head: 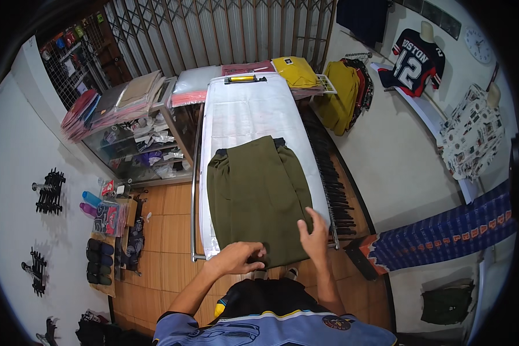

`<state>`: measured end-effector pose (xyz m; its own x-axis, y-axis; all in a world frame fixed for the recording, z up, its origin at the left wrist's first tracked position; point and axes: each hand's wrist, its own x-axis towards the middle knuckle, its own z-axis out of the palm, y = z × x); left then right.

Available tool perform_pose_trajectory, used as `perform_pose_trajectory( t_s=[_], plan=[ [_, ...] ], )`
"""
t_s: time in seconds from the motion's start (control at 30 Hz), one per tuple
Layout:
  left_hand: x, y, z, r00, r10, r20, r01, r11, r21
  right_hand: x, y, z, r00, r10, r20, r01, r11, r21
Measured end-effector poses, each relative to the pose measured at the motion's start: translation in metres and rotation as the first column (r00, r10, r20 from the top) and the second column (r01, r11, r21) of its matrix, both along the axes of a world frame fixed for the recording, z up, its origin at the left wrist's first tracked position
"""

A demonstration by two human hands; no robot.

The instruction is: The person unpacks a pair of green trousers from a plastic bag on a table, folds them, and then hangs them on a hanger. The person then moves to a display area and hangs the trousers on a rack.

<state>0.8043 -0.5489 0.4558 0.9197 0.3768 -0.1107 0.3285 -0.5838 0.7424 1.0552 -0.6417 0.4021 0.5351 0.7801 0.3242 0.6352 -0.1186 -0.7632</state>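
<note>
A folded olive-green garment with gathered sides and dark bands at its top corners (259, 194) lies on a white-covered table (233, 116). Its near edge reaches the table's front, close to my body. Over the lower left part of the garment is my left hand (238, 258), fingers curled and thumb apart; whether it touches the cloth is hard to tell. By the lower right edge, my right hand (315, 235) is raised with thumb and forefinger spread, nothing between them. A yellow and black tool (244, 79) rests at the table's far end.
A glass display case (129, 147) with packed clothes stands at the left. Yellow packaged clothing (295, 71) sits behind the table. Many dark hangers (335, 194) line its right side. A metal rail (194, 194) runs along the left. Right of me is a blue patterned cloth (445, 235).
</note>
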Motion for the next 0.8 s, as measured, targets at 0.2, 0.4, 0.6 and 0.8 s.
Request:
perform_pose_trajectory(
  t_s=[0.2,0.4,0.6,0.8],
  plan=[
    [0.015,0.064,-0.015,0.937,0.206,0.282,-0.199,0.978,-0.053,-0.057,0.006,-0.013,0.945,0.269,0.184,-0.21,0.934,-0.288],
    [0.055,0.166,-0.052,0.807,0.41,0.425,-0.484,0.872,0.077,-0.071,0.009,-0.035,0.889,0.276,0.364,-0.142,0.924,-0.355],
    [0.085,0.279,-0.1,0.738,0.574,0.355,-0.675,0.643,0.362,-0.072,0.011,-0.037,0.887,0.279,0.369,-0.147,0.926,-0.347],
    [0.109,0.319,-0.107,0.649,0.754,-0.104,-0.673,0.632,0.384,-0.071,0.009,-0.04,0.902,0.236,0.36,-0.119,0.941,-0.317]
  ],
)
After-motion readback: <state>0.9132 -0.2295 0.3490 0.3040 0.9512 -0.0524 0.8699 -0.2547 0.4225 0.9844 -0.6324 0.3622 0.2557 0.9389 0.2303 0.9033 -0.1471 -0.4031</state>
